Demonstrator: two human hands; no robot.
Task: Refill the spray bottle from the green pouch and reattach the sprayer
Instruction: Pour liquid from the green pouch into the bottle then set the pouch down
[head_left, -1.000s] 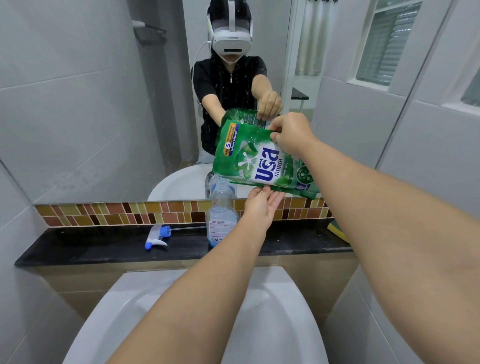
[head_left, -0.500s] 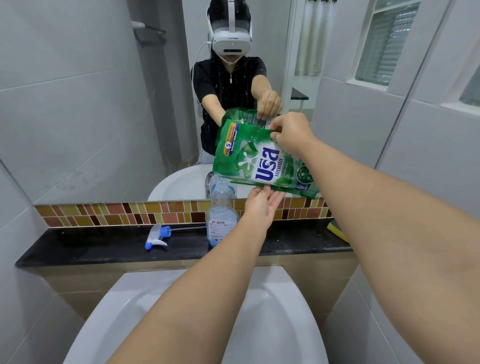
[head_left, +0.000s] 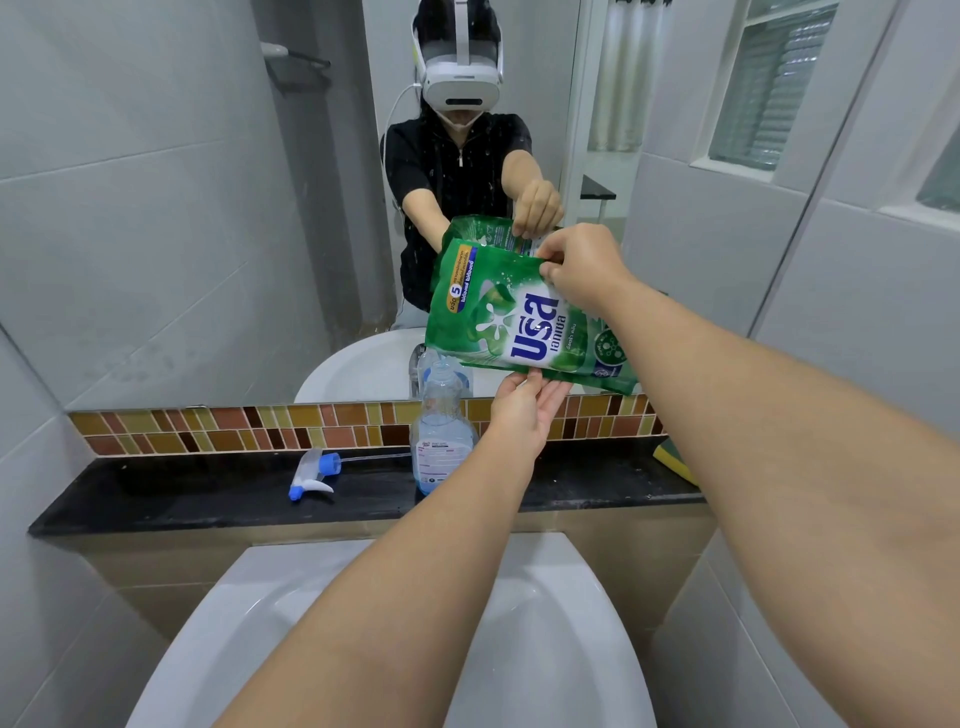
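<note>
The green pouch (head_left: 511, 317) hangs tilted on its side above the open neck of the clear spray bottle (head_left: 441, 431), its lower left corner over the bottle's mouth. My right hand (head_left: 582, 270) pinches the pouch's upper edge. My left hand (head_left: 527, 410) props the pouch's lower edge from beneath with its fingertips. The bottle stands upright on the black ledge (head_left: 171, 493) with a little blue liquid at its bottom. The white and blue sprayer (head_left: 311, 475) lies on the ledge to the bottle's left, its tube pointing right.
A mirror (head_left: 182, 208) above the tiled strip reflects a person and the pouch. A white basin (head_left: 545, 613) sits below the ledge. A yellow-green sponge (head_left: 675, 460) lies at the ledge's right end. Tiled walls close in on both sides.
</note>
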